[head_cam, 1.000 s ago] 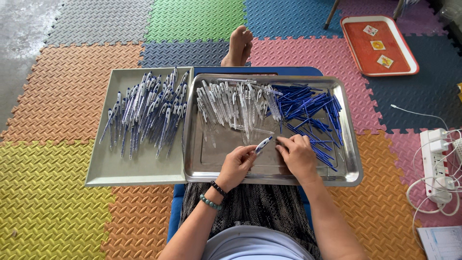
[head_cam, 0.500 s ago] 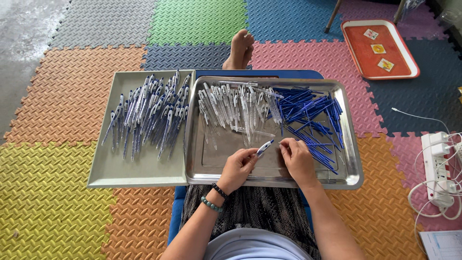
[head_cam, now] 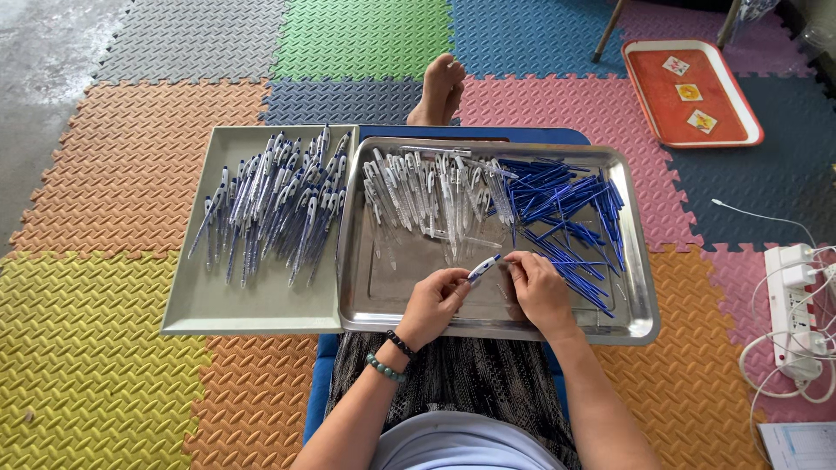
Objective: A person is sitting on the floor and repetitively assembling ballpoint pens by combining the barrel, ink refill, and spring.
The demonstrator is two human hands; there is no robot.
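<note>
Foam floor mats [head_cam: 131, 365] underlie the work. Left hand [head_cam: 433, 303] fingers clamped on a pen barrel [head_cam: 482, 268]; right hand [head_cam: 538, 292] fingers pinched at its tip, above the steel tray [head_cam: 640, 322]. Judged light, stiff, slippery; best gripped mid-barrel. Finished pens [head_cam: 274, 204] lie left.

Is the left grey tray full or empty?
Partly full: the grey tray holds a spread of pens across its far half, while the near half shows bare.

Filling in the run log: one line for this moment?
left hand: holds pen | right hand: at pen tip | over steel tray | blue refills right
</note>
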